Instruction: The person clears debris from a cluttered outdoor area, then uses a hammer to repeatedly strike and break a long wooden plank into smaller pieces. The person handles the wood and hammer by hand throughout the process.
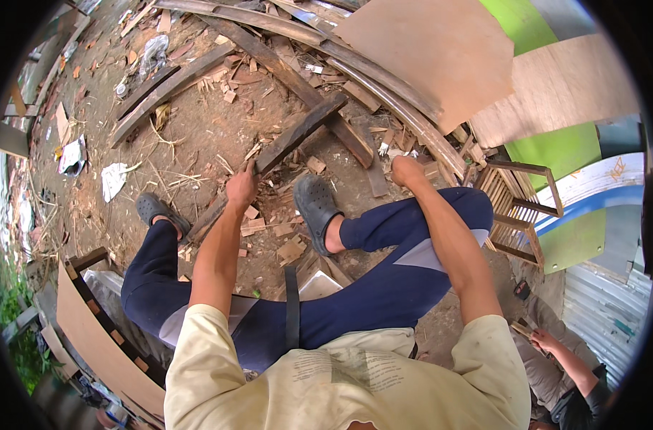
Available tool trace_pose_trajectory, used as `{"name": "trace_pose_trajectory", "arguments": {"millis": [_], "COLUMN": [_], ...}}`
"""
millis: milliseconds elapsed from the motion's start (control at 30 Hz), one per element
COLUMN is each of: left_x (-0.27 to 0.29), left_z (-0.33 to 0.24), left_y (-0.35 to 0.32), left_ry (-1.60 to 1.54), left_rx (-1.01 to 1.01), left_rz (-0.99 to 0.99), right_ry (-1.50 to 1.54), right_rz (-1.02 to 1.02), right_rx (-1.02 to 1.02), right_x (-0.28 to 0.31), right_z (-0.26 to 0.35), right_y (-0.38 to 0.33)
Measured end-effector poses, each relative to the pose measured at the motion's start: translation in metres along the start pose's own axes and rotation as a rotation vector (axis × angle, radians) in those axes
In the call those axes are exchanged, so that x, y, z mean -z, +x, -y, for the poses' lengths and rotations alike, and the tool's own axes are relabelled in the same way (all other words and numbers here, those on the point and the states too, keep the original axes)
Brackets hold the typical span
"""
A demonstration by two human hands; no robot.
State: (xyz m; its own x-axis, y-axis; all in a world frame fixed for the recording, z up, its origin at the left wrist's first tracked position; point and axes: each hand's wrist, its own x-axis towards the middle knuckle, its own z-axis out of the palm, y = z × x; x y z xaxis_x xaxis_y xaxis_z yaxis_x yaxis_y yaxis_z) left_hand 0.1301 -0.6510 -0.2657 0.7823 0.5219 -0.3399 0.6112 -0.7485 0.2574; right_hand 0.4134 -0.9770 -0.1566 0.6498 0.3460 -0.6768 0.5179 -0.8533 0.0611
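My left hand point(242, 188) is closed round the near end of a short, dark wooden board point(301, 135). The board slants up and away to the right, and its far end lies over a longer, dark plank point(269, 64) on the ground. Farther right, my right hand point(408, 172) is held out in a fist, apart from the board. Whatever its fingers hold, if anything, is hidden. Small white scraps point(384, 149) lie on the ground just beyond that fist. Below the board my grey clog point(317, 215) stands among wood chips.
Long timber strips point(384, 82) curve across the far side. Large plywood sheets point(427, 50) lean at the far right, near a slatted wooden frame point(516, 208). Another person's hand point(545, 340) holds a small wood piece at the lower right. A brown panel point(101, 337) stands lower left.
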Motion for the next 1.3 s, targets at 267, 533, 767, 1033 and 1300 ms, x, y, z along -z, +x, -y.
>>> {"name": "trace_pose_trajectory", "arguments": {"millis": [267, 533, 767, 1033, 1300], "left_x": [-0.019, 0.023, -0.002, -0.010, 0.042], "left_z": [0.013, 0.053, 0.052, 0.068, 0.109], "left_y": [-0.003, 0.018, -0.007, 0.022, 0.018], "left_ry": [-0.147, -0.149, 0.028, 0.129, -0.241], "left_rx": [0.000, 0.270, 0.100, 0.128, -0.074], "left_rz": [-0.320, -0.121, -0.047, 0.116, 0.507], "right_ry": [0.052, 0.053, 0.041, 0.017, 0.064], "right_rz": [-0.014, -0.075, -0.082, -0.048, -0.071], "right_rx": [0.085, 0.216, 0.295, 0.331, 0.395], "right_x": [0.012, 0.026, 0.042, 0.035, 0.035], "right_z": [0.022, 0.054, 0.084, 0.093, 0.097], "right_y": [0.016, 0.014, 0.005, 0.010, 0.013]}}
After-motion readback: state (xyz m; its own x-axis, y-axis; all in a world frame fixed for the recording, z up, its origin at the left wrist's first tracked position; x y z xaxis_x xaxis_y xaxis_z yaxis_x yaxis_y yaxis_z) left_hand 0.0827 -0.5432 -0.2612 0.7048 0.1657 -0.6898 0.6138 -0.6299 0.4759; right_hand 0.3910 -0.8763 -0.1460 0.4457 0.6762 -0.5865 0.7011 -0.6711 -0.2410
